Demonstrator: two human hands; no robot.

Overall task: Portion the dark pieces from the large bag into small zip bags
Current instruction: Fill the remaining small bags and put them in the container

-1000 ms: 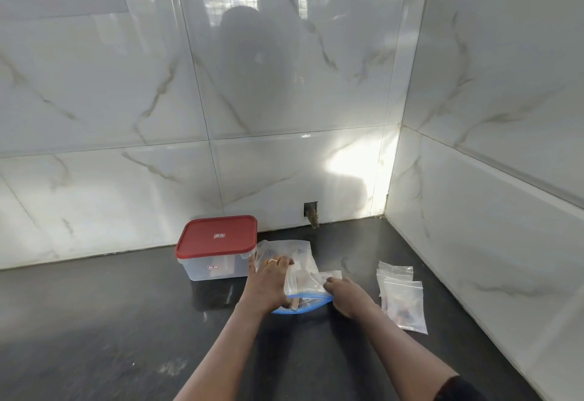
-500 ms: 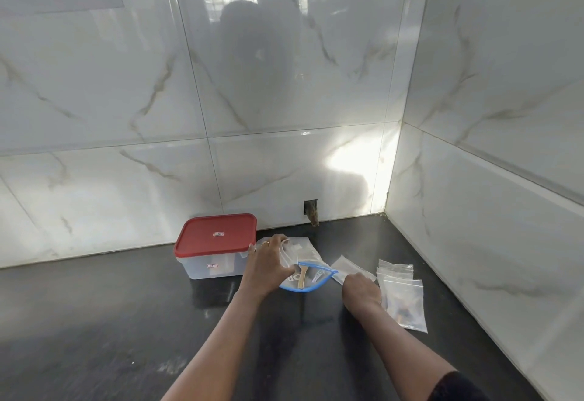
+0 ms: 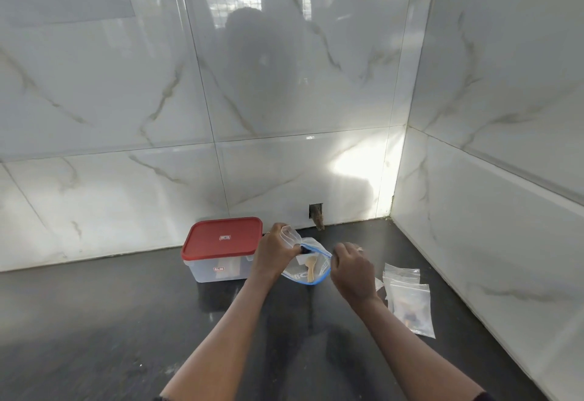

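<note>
Corner of a worktop. White marble-look wall tiles behind and to the right, glossy, with a person's dim reflection in the back wall. Black counter below, shiny and faintly smeared.

Clear plastic box with red lid closed on it, standing against the back wall, just left of the hands. The left wrist crosses in front of its right end.

Large bag, clear with a blue zip rim, is held between both hands, just right of the box, mouth open and turned toward the camera. Whether it touches the counter I cannot tell.

Small zip bags lie flat in a loose overlapping stack on the counter, right of the right hand, near the side wall. The nearest one holds a few dark pieces. A clear corner also shows at the right wrist.

Left hand: fingers curled round the bunched upper left side of the large bag, thumb on the plastic.

Right hand: fingers curled in at the bag's right rim, apparently pinching the blue edge; the hand's back hides the contact. Ring on one finger.

Wooden spoon lies inside the large bag, bowl uppermost. A small dark patch sits by the left thumb; too small to identify.

Small square hole low in the back wall, something brownish sticking out of it.
</note>
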